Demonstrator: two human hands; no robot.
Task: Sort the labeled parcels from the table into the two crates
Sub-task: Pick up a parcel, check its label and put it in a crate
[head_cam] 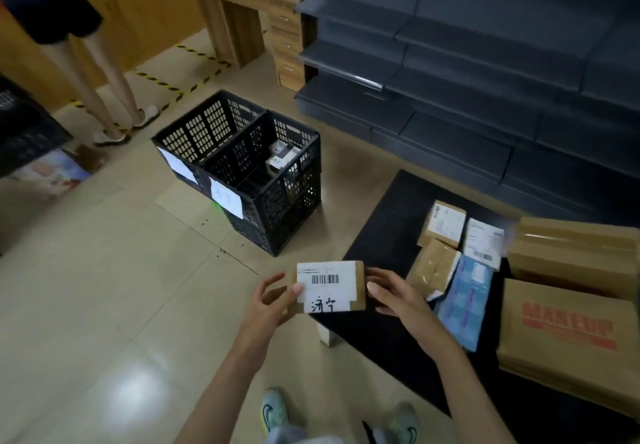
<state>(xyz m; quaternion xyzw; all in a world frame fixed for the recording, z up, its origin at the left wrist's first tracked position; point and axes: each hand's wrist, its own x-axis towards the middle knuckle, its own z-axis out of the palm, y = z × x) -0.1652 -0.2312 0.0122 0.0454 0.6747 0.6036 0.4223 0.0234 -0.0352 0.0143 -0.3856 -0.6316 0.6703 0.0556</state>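
Pinching a brown parcel (330,286), white-labelled with barcode and handwriting, are the left hand (273,299) and right hand (393,293).

The label (327,286) on the parcel (360,280) has illegibly small print.

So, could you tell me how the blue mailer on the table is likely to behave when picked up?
The blue mailer lies flat and thin, so it will probably sag if lifted by one edge. Its film-like surface looks smooth, so possibly slippery.
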